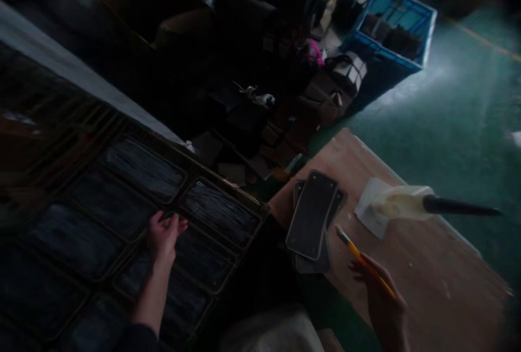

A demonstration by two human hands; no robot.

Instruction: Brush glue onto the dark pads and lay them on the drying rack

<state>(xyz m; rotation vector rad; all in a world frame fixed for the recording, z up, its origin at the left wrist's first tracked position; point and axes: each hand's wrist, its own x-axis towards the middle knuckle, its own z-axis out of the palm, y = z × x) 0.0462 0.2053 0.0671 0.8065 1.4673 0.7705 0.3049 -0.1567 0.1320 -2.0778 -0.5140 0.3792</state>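
Note:
My left hand point(165, 235) hovers above rows of dark rectangular plates, its fingers loosely bent and slightly apart, with nothing visible in them. One plate point(222, 211) beyond the fingertips has a streaky, shiny film, as does another plate point(142, 167) to its left. A slim paintbrush point(362, 257) with a yellow-orange handle is gripped in my right hand point(382, 292), its pale tip pointing up and left. Near that tip lies a small stack of dark rounded plates point(312, 213). To the right, a translucent bottle point(407, 203) with a long black nozzle lies on its side over a white sheet.
The brown board-topped table point(431, 281) carries the stack and bottle. A pale rail point(93, 81) runs along the far side of the plate rows. Beyond are dark piled boxes point(321, 94) and a blue crate point(391, 29) on the green floor. The scene is dim.

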